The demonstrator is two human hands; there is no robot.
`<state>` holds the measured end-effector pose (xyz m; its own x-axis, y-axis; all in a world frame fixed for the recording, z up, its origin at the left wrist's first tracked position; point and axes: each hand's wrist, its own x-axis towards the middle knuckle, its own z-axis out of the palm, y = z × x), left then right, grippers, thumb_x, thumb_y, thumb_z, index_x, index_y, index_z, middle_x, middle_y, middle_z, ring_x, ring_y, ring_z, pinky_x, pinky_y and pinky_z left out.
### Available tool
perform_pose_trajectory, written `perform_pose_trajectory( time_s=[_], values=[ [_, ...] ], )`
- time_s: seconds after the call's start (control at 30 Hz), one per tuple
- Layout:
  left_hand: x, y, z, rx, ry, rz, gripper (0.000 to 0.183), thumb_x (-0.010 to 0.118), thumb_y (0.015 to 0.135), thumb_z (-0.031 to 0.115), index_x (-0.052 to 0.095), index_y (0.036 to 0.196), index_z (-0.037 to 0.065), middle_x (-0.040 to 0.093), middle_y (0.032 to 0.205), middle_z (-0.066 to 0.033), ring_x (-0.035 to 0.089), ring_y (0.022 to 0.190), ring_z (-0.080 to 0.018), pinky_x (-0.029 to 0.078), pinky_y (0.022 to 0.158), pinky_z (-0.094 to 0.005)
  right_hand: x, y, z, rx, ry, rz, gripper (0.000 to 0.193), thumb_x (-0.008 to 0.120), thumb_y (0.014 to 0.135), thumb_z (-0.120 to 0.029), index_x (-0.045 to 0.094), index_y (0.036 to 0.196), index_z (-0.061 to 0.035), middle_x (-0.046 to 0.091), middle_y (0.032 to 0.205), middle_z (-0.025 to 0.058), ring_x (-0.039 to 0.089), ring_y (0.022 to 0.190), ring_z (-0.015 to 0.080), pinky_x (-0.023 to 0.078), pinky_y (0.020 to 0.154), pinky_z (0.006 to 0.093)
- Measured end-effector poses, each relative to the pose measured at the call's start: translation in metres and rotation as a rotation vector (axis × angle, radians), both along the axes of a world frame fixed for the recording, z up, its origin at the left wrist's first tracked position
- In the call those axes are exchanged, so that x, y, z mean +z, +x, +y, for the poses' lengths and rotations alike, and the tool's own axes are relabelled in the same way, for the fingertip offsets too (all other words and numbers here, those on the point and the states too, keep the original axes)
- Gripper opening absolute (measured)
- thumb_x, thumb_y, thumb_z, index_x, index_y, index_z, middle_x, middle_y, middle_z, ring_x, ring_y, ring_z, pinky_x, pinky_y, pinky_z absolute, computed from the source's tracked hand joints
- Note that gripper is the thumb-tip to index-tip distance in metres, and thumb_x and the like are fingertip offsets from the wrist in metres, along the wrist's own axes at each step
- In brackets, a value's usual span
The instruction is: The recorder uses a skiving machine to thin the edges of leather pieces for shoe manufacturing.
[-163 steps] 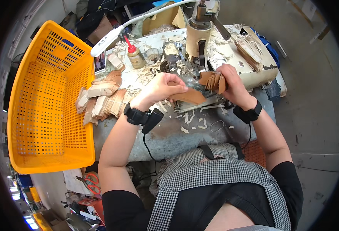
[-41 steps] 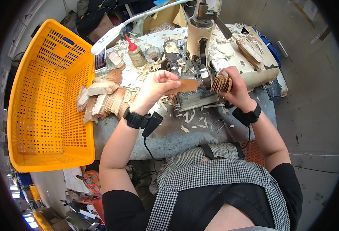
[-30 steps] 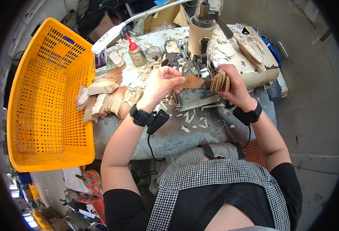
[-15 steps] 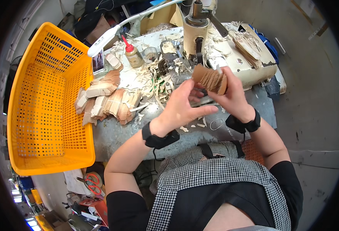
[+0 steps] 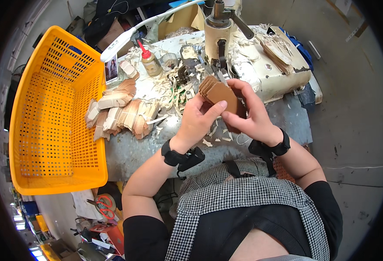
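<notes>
A stack of flat brown leather pieces (image 5: 221,96) is held up between both my hands, in front of the machine on the bench. My left hand (image 5: 196,118) grips its left side, with the thumb lying across the top piece. On the other side my right hand (image 5: 257,116) has its fingers curled round the right and far edges, thumb near the lower edge. The pieces are slightly fanned at the upper left. Some fingers are hidden behind the stack.
A cream machine (image 5: 217,37) with a lever stands behind my hands among pale scraps (image 5: 150,93). Banded bundles of pieces (image 5: 133,117) lie left, beside a big yellow basket (image 5: 102,174). A red-capped bottle (image 5: 151,65) and a loose stack (image 5: 278,56) sit farther back.
My left hand has closed onto the stack, which my right hand alone held before. The stack has turned, its broad face now upward, and has shifted slightly left and nearer.
</notes>
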<state>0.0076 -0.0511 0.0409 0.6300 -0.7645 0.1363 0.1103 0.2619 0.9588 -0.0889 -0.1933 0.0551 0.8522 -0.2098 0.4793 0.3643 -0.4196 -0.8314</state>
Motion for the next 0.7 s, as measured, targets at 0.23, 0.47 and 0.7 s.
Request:
perform_pose_trajectory(
  time_s=[0.23,0.47,0.7],
  values=[
    [-0.007,0.001,0.009,-0.165,0.097,0.006,0.036,0.064,0.090,0.017,0.056,0.119,-0.002,0.064,0.101,-0.0031,0.058,0.089,-0.0080,0.048,0.079,-0.0242,0.008,0.002,-0.010,-0.003,0.451,0.286,0.019,0.062,0.093,-0.015,0.063,0.104,0.0002,0.060,0.086,-0.0035,0.053,0.081,0.0038,0.044,0.075,0.0205],
    [-0.010,0.006,0.018,-0.173,0.090,0.230,0.031,0.059,0.091,0.019,0.057,0.115,-0.001,0.064,0.103,-0.0043,0.059,0.089,-0.0100,0.047,0.081,-0.0254,0.002,-0.002,-0.026,-0.106,0.449,0.123,0.012,0.059,0.095,-0.014,0.062,0.093,-0.0031,0.058,0.082,-0.0075,0.048,0.075,0.0001,0.039,0.066,0.0180],
    [-0.026,0.017,0.048,-0.168,0.278,0.104,0.029,0.054,0.087,0.012,0.057,0.113,-0.002,0.063,0.103,-0.0039,0.059,0.090,-0.0104,0.047,0.082,-0.0271,-0.023,-0.027,-0.045,-0.080,-0.277,0.500,0.025,0.069,0.081,-0.009,0.060,0.103,-0.0010,0.060,0.082,0.0083,0.057,0.074,0.0161,0.046,0.068,0.0268]
  ],
)
